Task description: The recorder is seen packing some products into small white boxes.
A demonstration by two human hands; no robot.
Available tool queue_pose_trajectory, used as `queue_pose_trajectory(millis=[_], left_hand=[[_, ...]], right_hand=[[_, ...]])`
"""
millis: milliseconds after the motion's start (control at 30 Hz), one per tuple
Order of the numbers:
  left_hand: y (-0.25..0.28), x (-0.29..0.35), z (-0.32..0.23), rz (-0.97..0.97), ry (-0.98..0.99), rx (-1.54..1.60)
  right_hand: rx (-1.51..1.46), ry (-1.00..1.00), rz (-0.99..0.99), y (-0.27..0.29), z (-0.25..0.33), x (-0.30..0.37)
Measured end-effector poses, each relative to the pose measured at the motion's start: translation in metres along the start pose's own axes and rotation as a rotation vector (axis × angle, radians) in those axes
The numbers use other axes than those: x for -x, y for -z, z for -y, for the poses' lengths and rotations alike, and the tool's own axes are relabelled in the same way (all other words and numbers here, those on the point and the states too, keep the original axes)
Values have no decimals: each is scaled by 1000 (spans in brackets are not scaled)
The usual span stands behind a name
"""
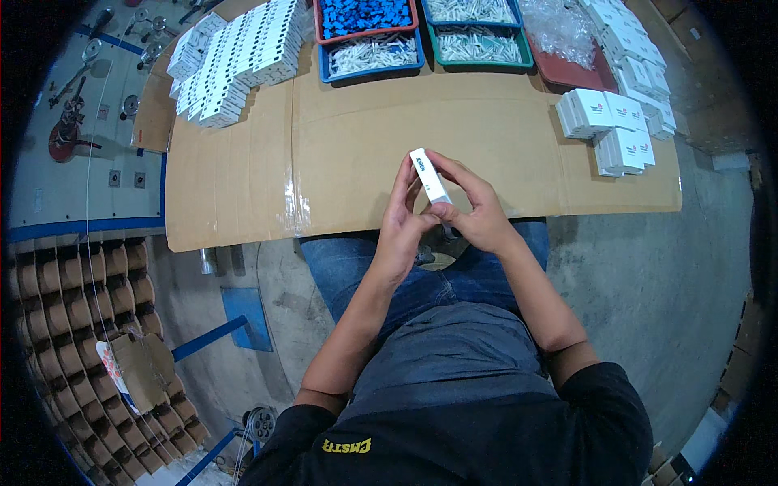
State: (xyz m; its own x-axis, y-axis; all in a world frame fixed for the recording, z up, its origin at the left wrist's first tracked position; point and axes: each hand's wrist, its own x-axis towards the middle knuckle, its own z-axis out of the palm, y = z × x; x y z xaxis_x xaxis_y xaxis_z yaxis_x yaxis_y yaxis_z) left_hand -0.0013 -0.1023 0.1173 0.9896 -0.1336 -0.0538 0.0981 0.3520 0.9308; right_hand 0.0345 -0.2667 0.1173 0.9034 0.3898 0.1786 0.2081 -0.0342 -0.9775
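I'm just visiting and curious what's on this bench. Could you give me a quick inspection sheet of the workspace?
Surface: brown cardboard sheet taped over the bench.
Job's things: small white box, tilted, gripped by both hands.
Clutter: flat white cartons far left; finished white boxes right; blue tray and green tray of white pieces; tray of blue parts; clear bags.
Hands: left hand and right hand both closed on the box.
Cables: nothing seen.
Surroundings: rows of cardboard spools lower left; concrete floor.
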Motion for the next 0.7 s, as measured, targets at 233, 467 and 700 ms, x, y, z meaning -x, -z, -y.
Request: queue_pose_trajectory(millis=[233, 467, 700], left_hand=[[-21, -1, -25, -72, 471, 424], [-21, 1, -9, -110, 418, 396], [-19, 3, -13, -151, 438, 459]], right_hand=[[305, 190, -36, -4, 8, 2], [478, 379, -40, -2, -5, 0], [416, 289, 15, -5, 0, -3]])
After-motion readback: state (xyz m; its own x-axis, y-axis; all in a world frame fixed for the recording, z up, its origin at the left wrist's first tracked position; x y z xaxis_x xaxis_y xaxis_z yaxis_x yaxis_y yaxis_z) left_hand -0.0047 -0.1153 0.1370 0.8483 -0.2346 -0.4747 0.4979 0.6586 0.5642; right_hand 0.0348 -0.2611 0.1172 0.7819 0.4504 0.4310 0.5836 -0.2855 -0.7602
